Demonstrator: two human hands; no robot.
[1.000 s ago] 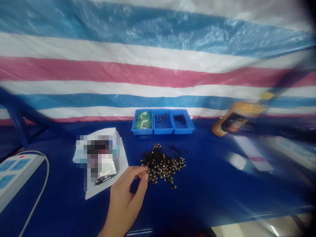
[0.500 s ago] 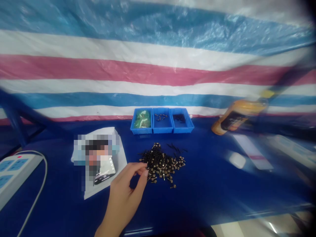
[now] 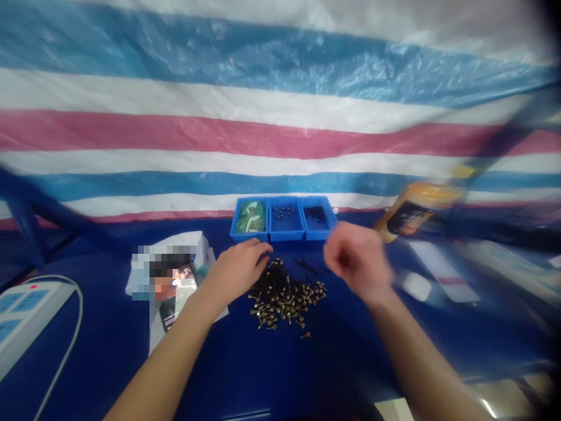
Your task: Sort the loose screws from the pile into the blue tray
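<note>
My left hand (image 3: 243, 268) hovers at the upper left edge of a pile of small screws (image 3: 287, 301), some black and some brass-coloured. Its fingers bend to the right, tips slightly apart, and I see nothing held between them. To the right of the pile, my right hand (image 3: 357, 257) is raised and smeared by motion. Its fingers look curled, but whether they hold anything is hidden. Behind the pile stand three joined blue bins: the left bin (image 3: 234, 231) has a green bag in it, the middle bin (image 3: 286, 235) a few brass-coloured screws, the right bin (image 3: 313, 235) black screws.
A phone (image 3: 177, 292), partly pixelated, lies on a white bag (image 3: 197, 242) at left, beside a power strip (image 3: 39, 304) with a white cable. At right are a tilted bottle of amber liquid (image 3: 412, 207), a white case (image 3: 417, 286) and a long white object (image 3: 445, 272).
My left hand has moved up and away from the pile's left side, and its pinch has loosened. My right hand has come into view from the lower right. The view has shifted slightly.
</note>
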